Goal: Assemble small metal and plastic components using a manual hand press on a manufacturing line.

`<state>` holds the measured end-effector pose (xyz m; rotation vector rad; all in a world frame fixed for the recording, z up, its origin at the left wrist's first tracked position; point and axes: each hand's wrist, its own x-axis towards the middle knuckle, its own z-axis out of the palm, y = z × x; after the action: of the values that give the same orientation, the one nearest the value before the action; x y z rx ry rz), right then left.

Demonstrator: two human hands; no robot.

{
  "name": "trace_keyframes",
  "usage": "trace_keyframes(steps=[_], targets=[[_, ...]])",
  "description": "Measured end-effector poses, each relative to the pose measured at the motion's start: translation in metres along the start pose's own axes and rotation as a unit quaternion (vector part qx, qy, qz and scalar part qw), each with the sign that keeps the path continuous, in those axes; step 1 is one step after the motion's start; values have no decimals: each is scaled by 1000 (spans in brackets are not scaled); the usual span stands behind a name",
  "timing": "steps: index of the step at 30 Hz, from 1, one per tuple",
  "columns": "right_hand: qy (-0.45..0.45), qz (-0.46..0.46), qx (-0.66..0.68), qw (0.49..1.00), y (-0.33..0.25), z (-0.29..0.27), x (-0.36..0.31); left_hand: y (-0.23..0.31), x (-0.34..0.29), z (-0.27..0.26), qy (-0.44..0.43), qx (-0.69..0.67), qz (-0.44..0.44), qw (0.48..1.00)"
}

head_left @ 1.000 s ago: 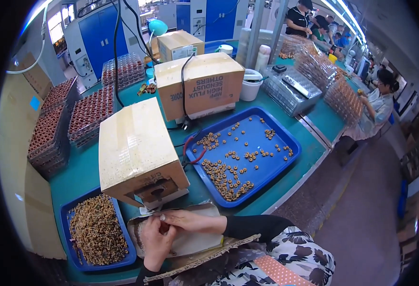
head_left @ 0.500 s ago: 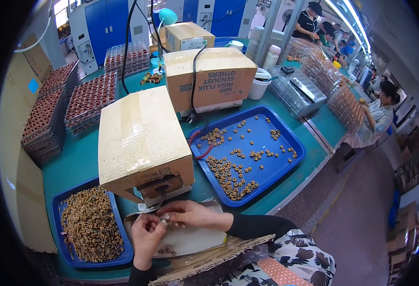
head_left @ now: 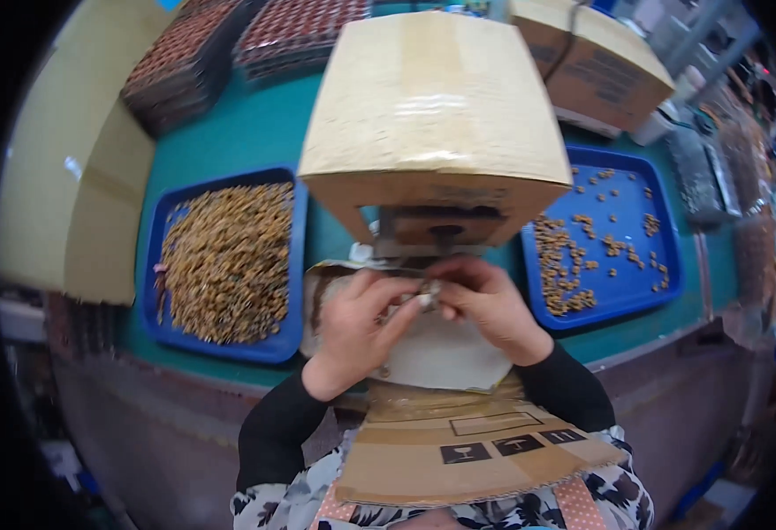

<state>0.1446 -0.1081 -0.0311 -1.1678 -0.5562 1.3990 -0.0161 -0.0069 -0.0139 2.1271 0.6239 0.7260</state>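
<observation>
Both hands meet over a pale sheet [head_left: 441, 358] on the desk [head_left: 247, 141]. Left hand [head_left: 357, 331] and right hand [head_left: 490, 305] pinch 1 small part [head_left: 428, 293], possibly metal, just below the cardboard box [head_left: 432, 106] opening. 2 blue trays flank them: full tray [head_left: 154, 265], sparse tray [head_left: 671, 256].

Taped brown carton [head_left: 435, 115] centre; another [head_left: 600, 62] behind, perhaps cabled.

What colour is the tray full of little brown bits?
The tray is blue, seen best in the head view, left of the hands.
</observation>
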Motion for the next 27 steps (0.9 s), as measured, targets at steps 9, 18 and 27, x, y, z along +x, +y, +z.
trace_keyframes(steps=[9, 18, 27], targets=[[11, -36, 58, 998, 2, -5, 1, 8, 7, -3, -11, -65, 35, 997], [6, -59, 73, 996, 6, -12, -3, -3, 14, -4, -186, -395, -288, 852], [87, -88, 30, 992, 4, -5, 2, -4, 4, 4, -49, -172, -37, 983]])
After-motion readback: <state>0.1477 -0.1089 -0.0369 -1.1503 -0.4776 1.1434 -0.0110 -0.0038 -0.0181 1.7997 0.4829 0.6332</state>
